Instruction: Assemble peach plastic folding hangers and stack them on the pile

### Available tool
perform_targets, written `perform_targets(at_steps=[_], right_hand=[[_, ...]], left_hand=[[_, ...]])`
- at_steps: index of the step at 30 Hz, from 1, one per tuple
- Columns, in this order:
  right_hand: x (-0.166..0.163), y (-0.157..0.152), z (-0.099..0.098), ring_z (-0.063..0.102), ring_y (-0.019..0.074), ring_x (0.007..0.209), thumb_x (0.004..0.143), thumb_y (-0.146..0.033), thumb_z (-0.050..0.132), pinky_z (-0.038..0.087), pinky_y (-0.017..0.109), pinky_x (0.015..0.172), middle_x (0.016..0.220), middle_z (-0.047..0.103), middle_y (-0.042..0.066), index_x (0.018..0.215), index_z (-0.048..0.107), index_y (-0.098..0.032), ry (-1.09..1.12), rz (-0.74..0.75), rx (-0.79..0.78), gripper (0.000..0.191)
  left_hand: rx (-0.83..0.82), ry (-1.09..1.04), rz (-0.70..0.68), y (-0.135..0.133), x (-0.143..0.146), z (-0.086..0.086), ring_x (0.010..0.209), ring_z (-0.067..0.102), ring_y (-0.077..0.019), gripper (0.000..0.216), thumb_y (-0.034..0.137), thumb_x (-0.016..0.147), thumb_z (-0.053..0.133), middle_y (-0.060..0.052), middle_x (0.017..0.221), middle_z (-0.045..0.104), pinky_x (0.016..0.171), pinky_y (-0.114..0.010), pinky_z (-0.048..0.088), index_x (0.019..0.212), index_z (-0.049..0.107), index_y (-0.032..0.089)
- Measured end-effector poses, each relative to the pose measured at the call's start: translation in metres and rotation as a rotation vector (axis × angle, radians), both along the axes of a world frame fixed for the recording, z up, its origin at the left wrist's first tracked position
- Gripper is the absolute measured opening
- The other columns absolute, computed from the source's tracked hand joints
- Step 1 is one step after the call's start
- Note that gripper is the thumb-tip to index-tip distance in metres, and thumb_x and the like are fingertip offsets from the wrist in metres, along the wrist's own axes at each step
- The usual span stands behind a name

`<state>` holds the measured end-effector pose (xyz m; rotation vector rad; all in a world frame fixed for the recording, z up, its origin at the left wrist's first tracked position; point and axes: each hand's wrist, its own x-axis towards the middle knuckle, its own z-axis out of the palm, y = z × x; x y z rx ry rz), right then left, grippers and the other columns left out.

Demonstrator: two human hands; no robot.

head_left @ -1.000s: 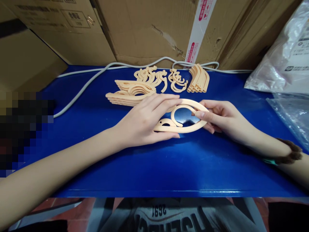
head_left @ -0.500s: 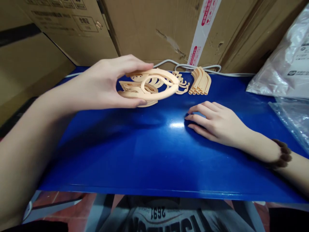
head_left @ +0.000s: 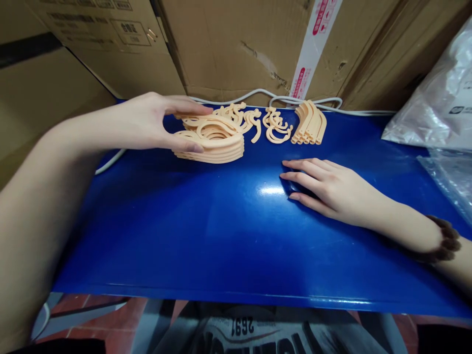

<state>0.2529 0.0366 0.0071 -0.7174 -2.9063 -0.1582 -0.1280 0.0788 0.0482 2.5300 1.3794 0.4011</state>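
Note:
My left hand (head_left: 173, 120) has its thumb and fingers around the left end of a beige oval plastic frame (head_left: 224, 142) with curved openings. The frame lies on top of a stack of like pieces (head_left: 221, 158) at the back of the blue table. My thumb is at its near edge and my fingers are at its far edge; their exact contact is partly hidden. My right hand (head_left: 328, 189) rests palm down on the table, fingers spread, holding nothing. Beyond it are small beige curved hook pieces (head_left: 278, 125) and a bundle of bent beige tubes (head_left: 309, 124).
More curved beige pieces (head_left: 241, 115) lie just behind the stack. A white cable (head_left: 258, 92) runs along the back edge by the cardboard boxes (head_left: 228, 49). Clear and white plastic bags (head_left: 431, 108) lie at the right. The blue table's (head_left: 221, 236) front edge is near my body.
My left hand has lowered the oval frame leftward onto the stack, uncovering the curved pieces behind. My right hand has stayed nearly still, its fingers slightly more spread.

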Motion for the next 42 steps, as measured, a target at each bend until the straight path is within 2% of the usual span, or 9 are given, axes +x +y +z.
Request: perform_targets(at_steps=[2,6,11,18,23,31,42], right_hand=[[0.000,0.000,0.000,0.061,0.0300,0.116,0.100,-0.038,0.045,0.051,0.048,0.095,0.141,0.056,0.016,0.130,0.060,-0.014,0.000,-0.001,0.002,0.041],[0.001,0.000,-0.001,0.061,0.0295,0.115,0.101,-0.038,0.044,0.051,0.047,0.095,0.141,0.056,0.015,0.129,0.060,-0.014,-0.005,-0.002,0.005,0.040],[0.000,0.000,0.000,0.061,0.0294,0.115,0.101,-0.037,0.043,0.051,0.047,0.095,0.140,0.056,0.016,0.129,0.060,-0.014,-0.013,-0.003,0.012,0.040],[0.000,-0.001,0.000,0.062,0.0299,0.114,0.101,-0.037,0.043,0.051,0.048,0.094,0.140,0.057,0.016,0.129,0.060,-0.014,-0.014,-0.002,0.014,0.040],[0.000,0.000,0.000,0.061,0.0301,0.114,0.101,-0.037,0.043,0.051,0.048,0.095,0.141,0.056,0.016,0.129,0.060,-0.013,-0.016,-0.002,0.012,0.041],[0.000,-0.001,0.001,0.062,0.0299,0.113,0.101,-0.037,0.043,0.051,0.048,0.094,0.140,0.056,0.016,0.129,0.060,-0.013,-0.017,-0.002,0.016,0.040],[-0.001,0.000,0.001,0.062,0.0297,0.113,0.101,-0.037,0.043,0.051,0.048,0.094,0.140,0.057,0.016,0.128,0.060,-0.014,-0.018,-0.002,0.017,0.040]], left_hand=[[-0.003,-0.012,0.038,-0.004,0.004,0.001,0.123,0.054,-0.0318,0.073,0.063,0.079,0.066,-0.006,0.139,0.059,0.109,-0.063,0.034,0.137,0.057,0.020],[-0.055,-0.035,0.155,-0.015,0.015,0.005,0.127,0.053,-0.0297,0.075,0.066,0.073,0.070,-0.001,0.139,0.059,0.114,-0.053,0.033,0.135,0.059,0.026],[-0.025,-0.019,0.125,-0.014,0.014,0.001,0.125,0.056,-0.0286,0.077,0.071,0.071,0.068,-0.001,0.139,0.060,0.112,-0.053,0.036,0.135,0.059,0.027],[0.022,-0.009,0.029,-0.002,0.005,-0.008,0.114,0.060,-0.0266,0.090,0.079,0.069,0.066,-0.007,0.134,0.063,0.108,-0.055,0.040,0.136,0.058,0.020],[0.026,-0.005,0.029,-0.002,0.005,-0.007,0.112,0.061,-0.0263,0.089,0.078,0.071,0.066,-0.009,0.132,0.064,0.107,-0.053,0.042,0.136,0.058,0.016],[-0.019,0.032,0.093,-0.003,0.004,-0.007,0.112,0.062,-0.0277,0.080,0.073,0.072,0.067,-0.002,0.134,0.063,0.104,-0.056,0.043,0.138,0.055,0.029],[-0.084,0.048,0.151,-0.006,0.007,-0.005,0.114,0.061,-0.0267,0.079,0.070,0.072,0.067,0.003,0.137,0.060,0.106,-0.046,0.041,0.141,0.052,0.035]])
